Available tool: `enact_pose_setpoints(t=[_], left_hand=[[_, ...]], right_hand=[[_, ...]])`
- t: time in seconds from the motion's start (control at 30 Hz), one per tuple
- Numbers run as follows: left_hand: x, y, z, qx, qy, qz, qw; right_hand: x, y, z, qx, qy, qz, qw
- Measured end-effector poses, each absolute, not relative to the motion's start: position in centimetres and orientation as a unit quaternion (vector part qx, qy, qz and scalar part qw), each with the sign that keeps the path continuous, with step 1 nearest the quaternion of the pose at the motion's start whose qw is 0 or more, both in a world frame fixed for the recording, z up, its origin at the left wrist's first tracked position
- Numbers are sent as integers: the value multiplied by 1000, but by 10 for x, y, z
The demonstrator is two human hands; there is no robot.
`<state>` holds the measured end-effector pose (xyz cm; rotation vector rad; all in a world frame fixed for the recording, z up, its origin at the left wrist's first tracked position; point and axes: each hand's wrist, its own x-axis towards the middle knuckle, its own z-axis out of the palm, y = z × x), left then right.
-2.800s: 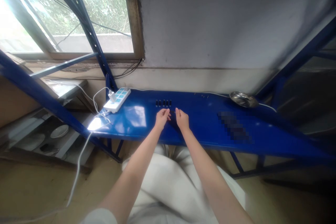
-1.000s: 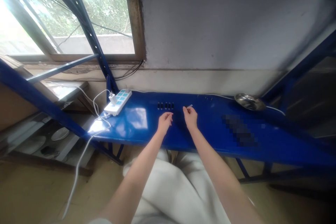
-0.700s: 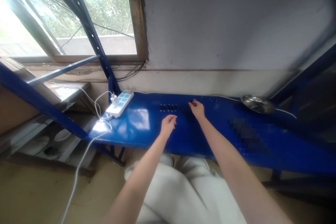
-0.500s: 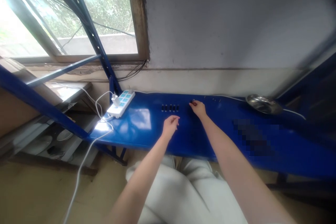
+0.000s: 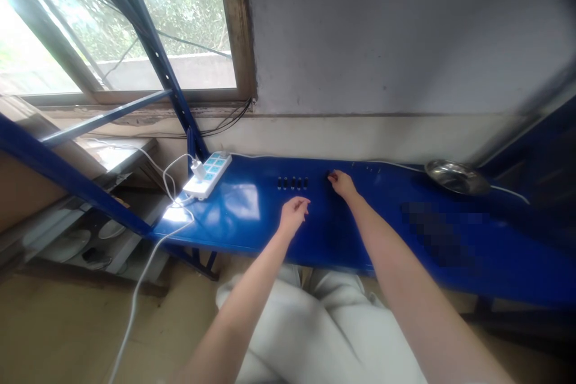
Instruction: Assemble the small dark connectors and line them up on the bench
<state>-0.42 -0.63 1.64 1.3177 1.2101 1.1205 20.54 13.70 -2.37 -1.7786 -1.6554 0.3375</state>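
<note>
Several small dark cylinders with pale ends [image 5: 293,183] stand in a short row on the blue tabletop [image 5: 252,234]. Just in front of that row is my left hand [image 5: 294,215], its fingers curled together; whatever they may hold is hidden. To the right of the row, my right hand [image 5: 344,184] pinches a small dark piece [image 5: 328,175] at the table surface. Its fingers cover most of that piece, so its kind does not show. Beyond the right hand lie a few tiny light-coloured bits [image 5: 369,168], too small to name.
A white power strip [image 5: 208,176] with a plug in it sits at the table's left end, its cable [image 5: 139,288] hanging to the floor. A shiny metal dish [image 5: 456,177] is at the back right. A blurred dark patch [image 5: 436,234] covers part of the right side.
My right hand stays at nearly the same spot, its fingers shifted slightly around the small dark piece. The left hand and the row look unchanged; the view has tilted a little.
</note>
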Motion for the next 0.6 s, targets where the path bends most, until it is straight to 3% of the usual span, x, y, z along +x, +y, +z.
enact_pose_setpoints(t=[0.43, 0.6], left_hand=[[-4, -3, 10, 542, 487, 477, 492], [-4, -4, 10, 541, 488, 480, 489]], right_hand=[[211, 142, -15, -707, -587, 214, 330], [211, 115, -10, -703, -540, 258, 384]])
